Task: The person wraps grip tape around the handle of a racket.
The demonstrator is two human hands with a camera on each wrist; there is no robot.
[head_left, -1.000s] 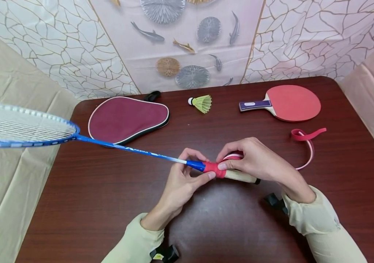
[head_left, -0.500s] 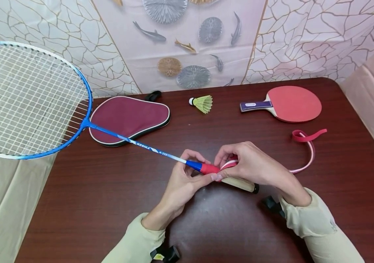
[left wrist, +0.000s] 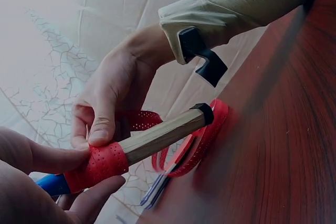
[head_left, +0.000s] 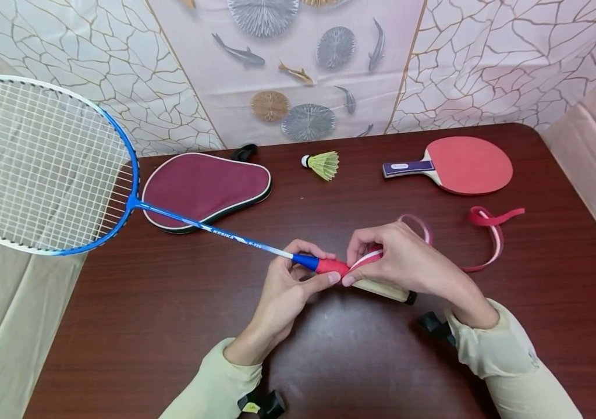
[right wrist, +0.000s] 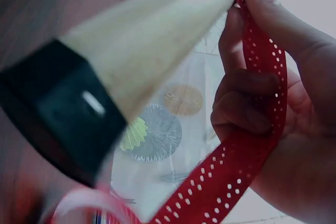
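Badminton racket (head_left: pixel 214 231) is what I have in hand, its handle held just above the near middle of the table (head_left: pixel 120 326). My left hand (head_left: pixel 287 291) pinches the top of the handle, thumb and fingers curled round the part already covered in red grip tape (head_left: pixel 332 266), right where the blue cone of the shaft begins. My right hand (head_left: pixel 408 262) is just beside it on the right, fingers curled and pinching the tape where it meets the handle; the left wrist view shows its thumb pressing down on the wrapped edge. Past my right fingers the bare wooden handle (left wrist: pixel 163 136) runs on to a black end cap (left wrist: pixel 203 113), tilted slightly down toward the near right.

The loose tail of the tape (head_left: pixel 486 233) loops up behind my right hand and lies curled on the table further right. In the right wrist view the perforated strip (right wrist: pixel 252 150) passes across my fingers beside the pale handle.

The shaft runs left and away from me, and the strung head (head_left: pixel 41 166) hangs out beyond the table's left edge. On the far side of the table lie a maroon paddle cover (head_left: pixel 206 186), a yellow-green shuttlecock (head_left: pixel 321 164) and a red table tennis paddle (head_left: pixel 460 164), all well apart from my hands.
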